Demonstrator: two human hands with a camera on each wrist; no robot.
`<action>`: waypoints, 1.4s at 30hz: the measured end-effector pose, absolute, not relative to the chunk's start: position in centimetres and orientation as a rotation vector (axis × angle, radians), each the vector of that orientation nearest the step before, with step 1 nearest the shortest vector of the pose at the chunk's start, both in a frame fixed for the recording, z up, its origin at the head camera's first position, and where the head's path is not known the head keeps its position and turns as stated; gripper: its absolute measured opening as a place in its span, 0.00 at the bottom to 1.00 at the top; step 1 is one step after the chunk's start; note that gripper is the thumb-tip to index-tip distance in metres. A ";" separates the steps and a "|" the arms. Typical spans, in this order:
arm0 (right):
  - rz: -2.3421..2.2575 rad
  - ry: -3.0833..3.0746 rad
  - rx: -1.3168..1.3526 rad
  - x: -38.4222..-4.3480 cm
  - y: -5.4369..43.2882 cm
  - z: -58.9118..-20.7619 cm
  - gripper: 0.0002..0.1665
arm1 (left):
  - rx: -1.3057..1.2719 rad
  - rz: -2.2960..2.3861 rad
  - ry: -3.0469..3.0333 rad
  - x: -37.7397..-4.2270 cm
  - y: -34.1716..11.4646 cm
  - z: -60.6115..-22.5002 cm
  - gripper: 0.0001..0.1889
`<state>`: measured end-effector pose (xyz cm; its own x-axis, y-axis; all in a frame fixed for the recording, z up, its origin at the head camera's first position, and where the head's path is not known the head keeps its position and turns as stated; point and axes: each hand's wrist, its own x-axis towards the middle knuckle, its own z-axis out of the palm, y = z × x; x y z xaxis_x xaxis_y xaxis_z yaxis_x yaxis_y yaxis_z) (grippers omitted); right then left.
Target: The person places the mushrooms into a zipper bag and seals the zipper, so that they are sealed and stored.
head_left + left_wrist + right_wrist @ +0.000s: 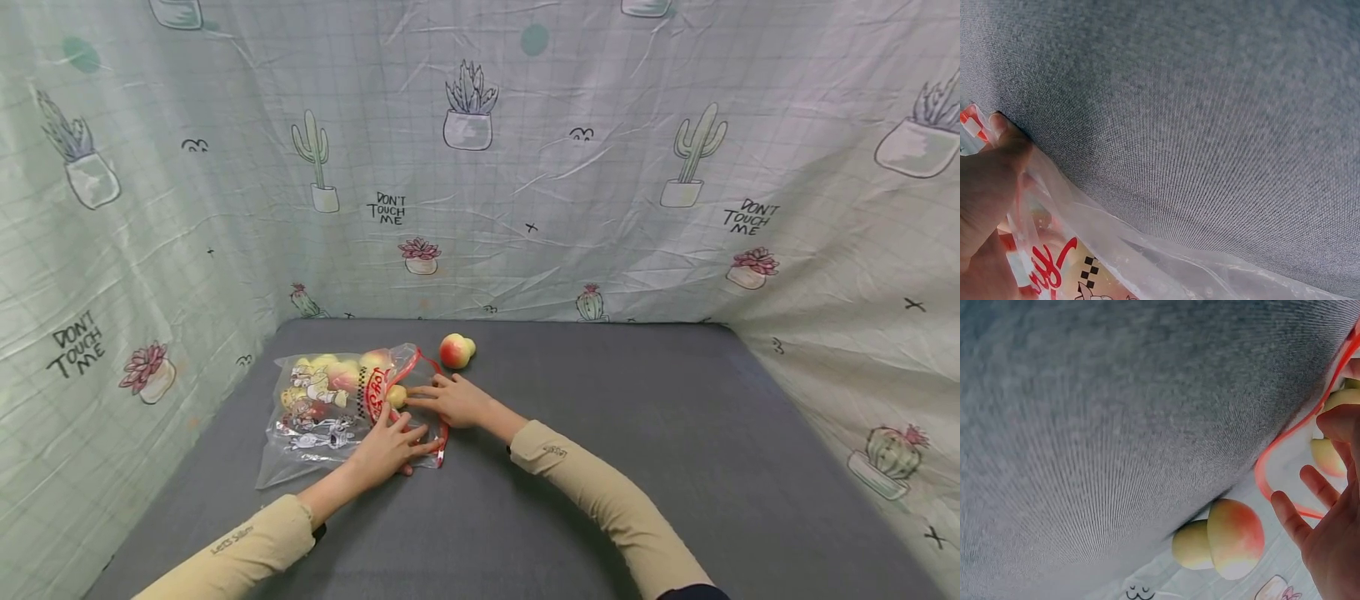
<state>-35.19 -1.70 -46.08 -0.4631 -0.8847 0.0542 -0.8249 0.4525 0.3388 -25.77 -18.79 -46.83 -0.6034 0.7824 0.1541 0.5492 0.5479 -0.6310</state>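
A clear zip bag [315,450] with a red zip edge and cartoon print lies on the left of the grey table, several yellow and red fruits inside it. My left hand [386,450] grips the near side of its mouth; in the left wrist view the thumb [1007,131] lies along the plastic edge. My right hand [457,402] is at the mouth, its fingers spread and reaching toward a small yellow fruit [397,397]. Whether the fingertips touch that fruit, I cannot tell. Beyond the right hand sits a red-yellow fruit [453,352], outside the bag.
Against the red-yellow fruit rests a smaller yellow-green one [1191,545]. The grey tabletop [637,417] extends to the right of the hands. A patterned cloth [525,167] hangs behind the table and along both sides.
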 end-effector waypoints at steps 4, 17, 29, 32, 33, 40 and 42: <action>-0.391 -2.483 1.489 -35.2 -1.8 -46.2 0.31 | -1.076 0.766 -2.369 -25.8 -18.8 -46.8 0.31; -0.393 -2.496 1.469 -35.1 -2.1 -46.4 0.31 | -1.072 0.786 -2.355 -25.6 -18.5 -46.9 0.30; -0.335 -2.505 1.467 -35.2 -1.0 -46.5 0.30 | -1.068 0.780 -2.403 -25.4 -18.7 -46.7 0.30; -0.317 -2.501 1.463 -35.2 -0.6 -46.3 0.29 | -1.066 0.783 -2.407 -25.4 -18.7 -46.7 0.30; -0.309 -2.502 1.460 -35.1 -0.4 -46.3 0.29 | -1.065 0.783 -2.407 -25.4 -18.7 -46.7 0.30; -0.262 -2.483 1.426 -35.1 0.6 -46.1 0.27 | -1.075 0.773 -2.397 -25.3 -18.7 -46.7 0.29; -0.244 -2.477 1.424 -35.1 1.0 -46.0 0.27 | -1.079 0.766 -2.392 -25.3 -18.7 -46.7 0.30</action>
<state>-35.11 0.97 -46.02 -0.4786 -0.8650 0.1510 -0.8189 0.5017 0.2788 -25.30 -18.74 -46.72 -0.6193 0.7736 0.1345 0.5515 0.5504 -0.6268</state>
